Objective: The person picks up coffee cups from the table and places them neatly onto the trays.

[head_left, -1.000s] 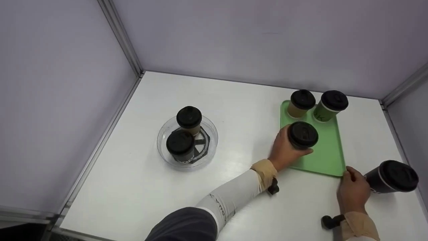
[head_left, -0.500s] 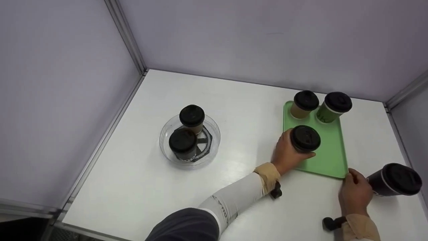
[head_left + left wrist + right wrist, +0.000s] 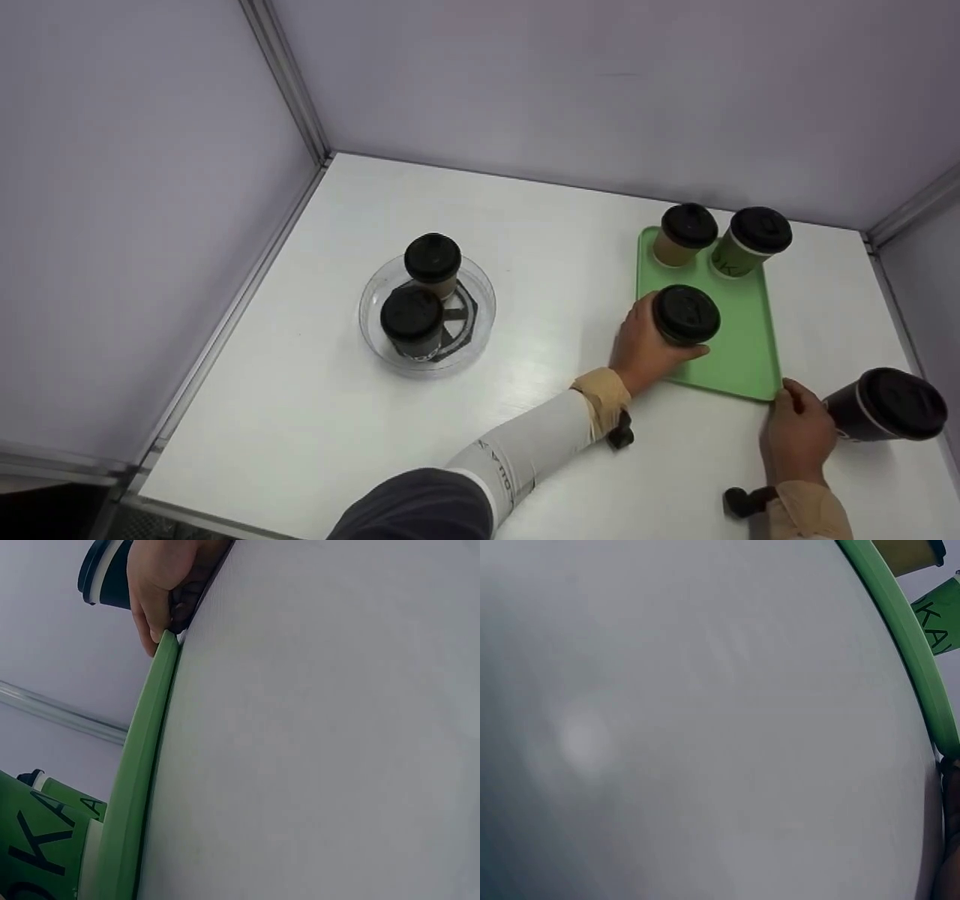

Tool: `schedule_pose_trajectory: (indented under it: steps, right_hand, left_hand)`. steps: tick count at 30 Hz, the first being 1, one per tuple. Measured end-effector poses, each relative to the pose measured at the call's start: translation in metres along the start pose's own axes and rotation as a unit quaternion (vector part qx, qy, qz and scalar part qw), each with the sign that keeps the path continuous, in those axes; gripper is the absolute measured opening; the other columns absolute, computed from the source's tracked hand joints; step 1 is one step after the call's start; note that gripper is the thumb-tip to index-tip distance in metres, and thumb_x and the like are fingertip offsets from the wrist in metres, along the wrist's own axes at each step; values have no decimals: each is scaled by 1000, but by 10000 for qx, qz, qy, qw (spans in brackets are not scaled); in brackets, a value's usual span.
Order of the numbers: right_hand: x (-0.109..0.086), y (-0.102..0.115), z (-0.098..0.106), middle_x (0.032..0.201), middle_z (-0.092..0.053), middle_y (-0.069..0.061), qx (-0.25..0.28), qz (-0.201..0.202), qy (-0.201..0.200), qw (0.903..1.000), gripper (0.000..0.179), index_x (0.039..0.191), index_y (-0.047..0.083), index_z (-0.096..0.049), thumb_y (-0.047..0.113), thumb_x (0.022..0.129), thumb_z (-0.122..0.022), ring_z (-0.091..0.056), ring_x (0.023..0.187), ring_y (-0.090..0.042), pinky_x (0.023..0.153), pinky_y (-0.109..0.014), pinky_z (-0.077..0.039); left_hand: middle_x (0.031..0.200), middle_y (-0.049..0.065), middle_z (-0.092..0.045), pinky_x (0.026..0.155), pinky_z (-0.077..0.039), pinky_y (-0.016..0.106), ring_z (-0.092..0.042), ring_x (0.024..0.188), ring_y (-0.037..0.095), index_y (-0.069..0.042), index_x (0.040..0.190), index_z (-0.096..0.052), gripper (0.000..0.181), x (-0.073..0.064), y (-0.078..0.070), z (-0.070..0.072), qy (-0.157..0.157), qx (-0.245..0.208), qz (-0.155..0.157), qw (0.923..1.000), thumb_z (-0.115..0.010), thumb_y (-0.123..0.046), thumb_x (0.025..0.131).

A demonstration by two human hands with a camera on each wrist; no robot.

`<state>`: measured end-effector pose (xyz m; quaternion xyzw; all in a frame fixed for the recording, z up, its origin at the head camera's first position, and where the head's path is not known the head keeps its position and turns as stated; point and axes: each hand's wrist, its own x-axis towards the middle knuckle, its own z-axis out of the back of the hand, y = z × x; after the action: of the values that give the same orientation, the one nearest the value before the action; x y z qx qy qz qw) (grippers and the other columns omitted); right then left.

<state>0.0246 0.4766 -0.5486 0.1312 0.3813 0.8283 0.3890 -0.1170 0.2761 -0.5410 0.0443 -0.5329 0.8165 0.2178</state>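
My left hand (image 3: 646,346) grips a paper coffee cup with a black lid (image 3: 686,313) over the front left part of the green tray (image 3: 739,367). In the left wrist view this cup (image 3: 45,840) is green with dark letters, its white base right at the tray's rim. My right hand (image 3: 801,435) pinches the tray's front right corner between thumb and fingers. On the tray's far end stand a brown cup (image 3: 673,249) and a green cup (image 3: 735,256), both upright with black lids.
A large dark cup (image 3: 862,411) with a black lid stands right beside my right hand. To the left, a clear round dish (image 3: 480,330) holds a brown cup (image 3: 439,285) and a grey cup (image 3: 420,345). Walls close off the table's back and sides.
The head view has shifted slightly, so everything sits a little further right. The cup in my left hand has come slightly toward the tray's front. Both hands keep their grips.
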Motion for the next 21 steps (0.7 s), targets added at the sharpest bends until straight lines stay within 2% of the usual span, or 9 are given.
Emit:
schedule_pose_trajectory:
  steps: [8,12,21]
  right_hand:
    - [1,-2,-2,140,-50,-19,139,-203,0,9997,47,143,7,-49,32,104,-41,-43,129,-35,105,-46,-34]
    - [1,-2,-4,137,-52,-17,156,-243,-40,9996,45,142,9,-51,32,104,-42,-47,125,-31,100,-42,-37]
    - [2,-4,-4,134,-55,-19,-14,85,-141,9999,45,139,6,-53,30,103,-40,-48,125,-35,101,-47,-37]
  left_hand:
    - [130,-4,-52,95,-42,21,-53,116,8,-17,142,-36,99,-3,1,-3,81,-144,0,9999,-85,-57,65]
    - [130,-5,-52,95,-41,20,-52,117,7,-17,142,-37,98,-2,2,-5,102,-194,-48,9997,-85,-55,66]
    - [127,-3,-52,94,-42,21,-54,114,9,-15,140,-36,96,-4,3,-10,14,-89,-34,10000,-84,-56,67]
